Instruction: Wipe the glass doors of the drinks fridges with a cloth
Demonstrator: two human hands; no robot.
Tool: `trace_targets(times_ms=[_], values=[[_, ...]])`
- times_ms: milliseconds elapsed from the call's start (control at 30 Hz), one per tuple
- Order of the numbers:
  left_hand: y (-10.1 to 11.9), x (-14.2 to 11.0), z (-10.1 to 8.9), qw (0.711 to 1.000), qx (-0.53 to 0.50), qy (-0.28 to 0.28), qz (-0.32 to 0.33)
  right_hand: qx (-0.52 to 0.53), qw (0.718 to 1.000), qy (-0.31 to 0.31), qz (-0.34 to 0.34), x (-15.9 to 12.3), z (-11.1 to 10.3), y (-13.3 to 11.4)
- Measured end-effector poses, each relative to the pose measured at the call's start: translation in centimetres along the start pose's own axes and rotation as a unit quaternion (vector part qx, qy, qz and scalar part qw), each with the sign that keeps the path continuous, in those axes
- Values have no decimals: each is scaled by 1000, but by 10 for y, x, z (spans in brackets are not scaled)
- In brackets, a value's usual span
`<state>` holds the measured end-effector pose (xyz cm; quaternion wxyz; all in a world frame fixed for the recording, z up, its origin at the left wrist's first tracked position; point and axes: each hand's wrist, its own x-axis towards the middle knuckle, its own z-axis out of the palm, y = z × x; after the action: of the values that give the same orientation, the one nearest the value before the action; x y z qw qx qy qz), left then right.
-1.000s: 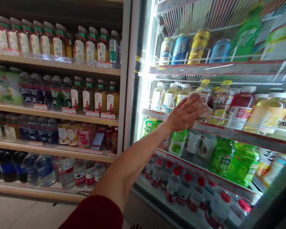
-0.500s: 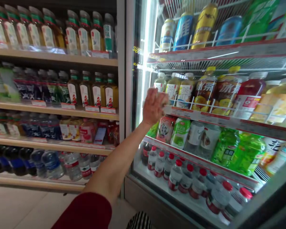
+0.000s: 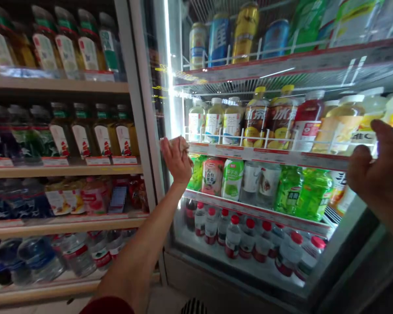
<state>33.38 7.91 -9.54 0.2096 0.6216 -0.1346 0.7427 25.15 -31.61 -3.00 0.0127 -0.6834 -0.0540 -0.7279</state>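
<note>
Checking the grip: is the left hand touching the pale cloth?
Touching: the head view shows the left hand overlapping the pale cloth, with no gap.

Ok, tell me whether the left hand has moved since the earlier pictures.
Yes: the left hand has moved left, away from the yellow-capped bottles.

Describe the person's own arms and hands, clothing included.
The left arm wears a dark red sleeve; the forearm beyond it is bare. The left hand shows no glove, and its wrist no watch. The right hand is also ungloved; its sleeve is out of view.
</note>
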Motion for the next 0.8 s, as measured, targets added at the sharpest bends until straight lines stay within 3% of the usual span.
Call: trace_targets(times_ms=[67, 167, 200, 233, 300, 367, 400, 433, 533, 567, 600, 667, 733, 767, 800], values=[[13, -5, 1, 999, -13, -35, 34, 17, 999, -42, -30, 1, -4, 5], [33, -16, -1, 960, -73, -144, 227, 22, 999, -36, -23, 1, -6, 5], [34, -17, -2, 951, -81, -153, 254, 23, 999, -34, -21, 1, -6, 4], [32, -17, -3, 958, -75, -138, 240, 24, 999, -33, -20, 0, -7, 2], [23, -12, -2, 989, -41, -63, 131, 24, 999, -29, -17, -1, -7, 0], [20, -9, 0, 999, -10, -4, 30, 22, 999, -28, -11, -2, -7, -1], [24, -9, 1, 1000, -9, -5, 27, 20, 999, -26, -10, -2, -8, -2], [29, -11, 2, 997, -23, -29, 66, 18, 999, -24, -11, -2, -8, -2], [44, -19, 2, 950, -87, -153, 257, 16, 999, -23, -16, -2, -8, -1], [44, -19, 1, 938, -97, -173, 284, 16, 999, -22, -18, -3, -8, -1], [41, -17, 0, 943, -95, -169, 271, 17, 999, -21, -21, -3, -8, -1], [28, -9, -1, 980, -64, -103, 157, 18, 999, -16, -24, -4, -7, -1], [22, -2, 0, 997, -34, -38, 58, 16, 1000, -8, -26, -5, -6, -1], [23, -1, 1, 998, -28, -28, 44, 16, 1000, -7, -26, -5, -6, -1], [28, -1, 2, 996, -36, -39, 71, 17, 1000, -6, -25, -6, -6, -1]])
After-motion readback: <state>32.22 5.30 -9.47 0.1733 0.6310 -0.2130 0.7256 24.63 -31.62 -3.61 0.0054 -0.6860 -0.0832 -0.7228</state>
